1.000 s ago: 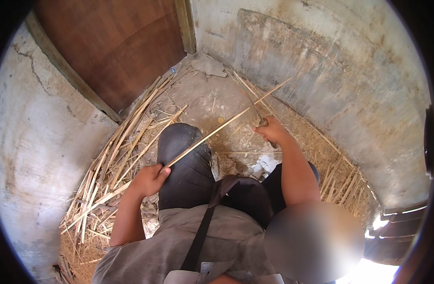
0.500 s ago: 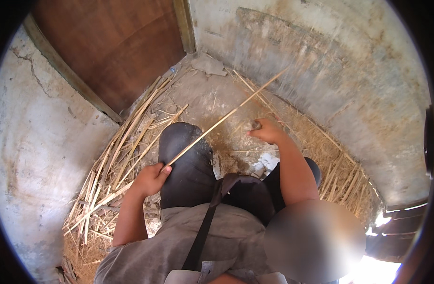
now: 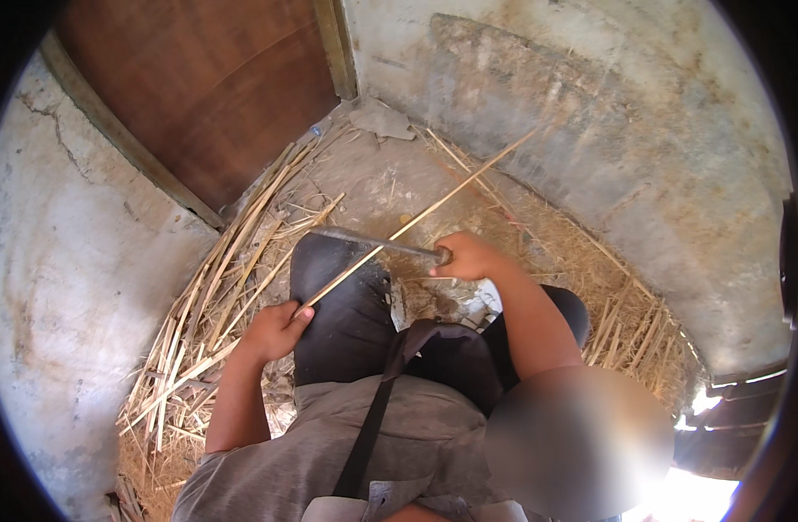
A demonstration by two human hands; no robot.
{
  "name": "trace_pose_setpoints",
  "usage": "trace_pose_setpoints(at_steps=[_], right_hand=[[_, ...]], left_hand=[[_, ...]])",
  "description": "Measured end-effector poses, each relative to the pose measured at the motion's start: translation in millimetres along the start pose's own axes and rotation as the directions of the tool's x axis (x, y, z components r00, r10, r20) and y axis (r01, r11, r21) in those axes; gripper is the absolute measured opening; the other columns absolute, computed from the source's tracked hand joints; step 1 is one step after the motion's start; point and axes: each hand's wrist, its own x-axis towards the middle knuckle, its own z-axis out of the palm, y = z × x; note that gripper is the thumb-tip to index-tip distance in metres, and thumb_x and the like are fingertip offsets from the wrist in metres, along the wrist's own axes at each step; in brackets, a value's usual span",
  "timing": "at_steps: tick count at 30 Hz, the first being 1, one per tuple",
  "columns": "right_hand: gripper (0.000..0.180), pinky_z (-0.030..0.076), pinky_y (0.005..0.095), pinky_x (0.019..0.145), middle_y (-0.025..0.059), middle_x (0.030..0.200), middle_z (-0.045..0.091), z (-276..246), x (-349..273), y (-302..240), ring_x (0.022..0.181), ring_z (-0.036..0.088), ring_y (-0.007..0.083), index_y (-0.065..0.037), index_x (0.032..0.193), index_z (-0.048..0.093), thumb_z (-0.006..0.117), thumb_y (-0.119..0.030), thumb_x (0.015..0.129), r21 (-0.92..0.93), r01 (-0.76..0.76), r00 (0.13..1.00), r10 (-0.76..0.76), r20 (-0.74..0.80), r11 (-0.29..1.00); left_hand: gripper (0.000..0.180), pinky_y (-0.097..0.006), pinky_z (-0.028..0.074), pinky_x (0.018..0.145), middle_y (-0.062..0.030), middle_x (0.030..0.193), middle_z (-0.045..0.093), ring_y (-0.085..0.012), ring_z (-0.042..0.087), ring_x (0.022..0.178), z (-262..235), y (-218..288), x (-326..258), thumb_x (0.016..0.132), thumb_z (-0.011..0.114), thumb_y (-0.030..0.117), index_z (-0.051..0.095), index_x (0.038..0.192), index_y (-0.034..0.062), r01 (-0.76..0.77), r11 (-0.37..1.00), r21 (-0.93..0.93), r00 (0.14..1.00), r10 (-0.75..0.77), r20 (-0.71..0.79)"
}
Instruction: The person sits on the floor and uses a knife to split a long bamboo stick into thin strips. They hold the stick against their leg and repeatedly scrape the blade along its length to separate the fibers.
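Observation:
My left hand [image 3: 279,330] is closed round the near end of a long pale bamboo strip [image 3: 449,194], which slants up and to the right over my left knee. My right hand [image 3: 465,257] grips the handle of a knife [image 3: 377,243] with a long, dark, narrow blade. The blade points left across the strip and its tip reaches over my left knee. Blade and strip cross just right of the knee; whether the edge touches the strip I cannot tell.
Long split strips [image 3: 228,252] lie piled along the left wall. Shavings and shorter strips [image 3: 621,326] cover the floor by the right wall. A brown door [image 3: 207,96] stands far left, with a flat grey piece [image 3: 382,119] near its corner. White scraps [image 3: 482,302] lie between my legs.
My right hand has moved left and slightly nearer, and the knife blade now shows lying across the strip. My left hand and the strip have hardly moved.

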Motion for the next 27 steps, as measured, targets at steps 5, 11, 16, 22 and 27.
trace_pose_setpoints(at_steps=[5,11,16,22,27], right_hand=[[0.069,0.053,0.043,0.088,0.0231,0.108,0.072,-2,5,66,0.101,0.07,0.0335,0.003,0.125,0.066,0.082,-0.045,0.079,0.272,-0.228,0.937,0.286,-0.198,0.935],[0.068,0.053,0.043,0.088,0.0224,0.107,0.072,-11,-5,45,0.101,0.07,0.0328,0.003,0.127,0.067,0.081,-0.045,0.08,0.357,-0.304,0.909,0.381,-0.169,0.883],[0.058,0.053,0.0462,0.09,0.0222,0.105,0.072,6,1,18,0.102,0.069,0.037,-0.001,0.117,0.072,0.08,-0.045,0.079,0.011,-0.052,0.993,0.053,-0.102,0.999],[0.062,0.052,0.0479,0.089,0.0219,0.105,0.072,4,6,42,0.102,0.069,0.0379,0.0,0.119,0.07,0.08,-0.047,0.08,0.085,-0.088,0.98,0.101,-0.171,0.992],[0.075,0.052,0.047,0.089,0.0231,0.109,0.072,-5,4,93,0.104,0.068,0.0377,0.004,0.131,0.063,0.08,-0.049,0.081,0.523,-0.391,0.828,0.538,-0.159,0.757]], left_hand=[[0.052,-0.046,0.048,0.076,-0.0248,0.081,0.064,-0.0392,0.061,0.078,1,4,0,0.105,0.051,0.048,0.062,0.093,-0.0019,0.011,1.0,0.022,1.0,-0.012,0.005],[0.053,-0.047,0.048,0.076,-0.0256,0.083,0.064,-0.0412,0.062,0.08,2,2,1,0.105,0.052,0.049,0.062,0.094,-0.0017,0.008,1.0,-0.016,1.0,-0.008,0.01],[0.052,-0.047,0.048,0.076,-0.0256,0.082,0.065,-0.0427,0.062,0.08,-4,12,-2,0.105,0.052,0.048,0.062,0.094,-0.0018,0.002,0.999,0.035,1.0,-0.003,0.01],[0.051,-0.048,0.048,0.075,-0.0255,0.081,0.064,-0.0434,0.062,0.079,1,6,-1,0.105,0.053,0.047,0.062,0.093,-0.0019,-0.004,0.999,0.041,1.0,0.005,-0.007],[0.05,-0.047,0.048,0.075,-0.0251,0.08,0.064,-0.0429,0.062,0.078,-2,10,0,0.104,0.053,0.046,0.062,0.093,-0.0018,-0.001,1.0,0.03,1.0,0.001,0.011]])
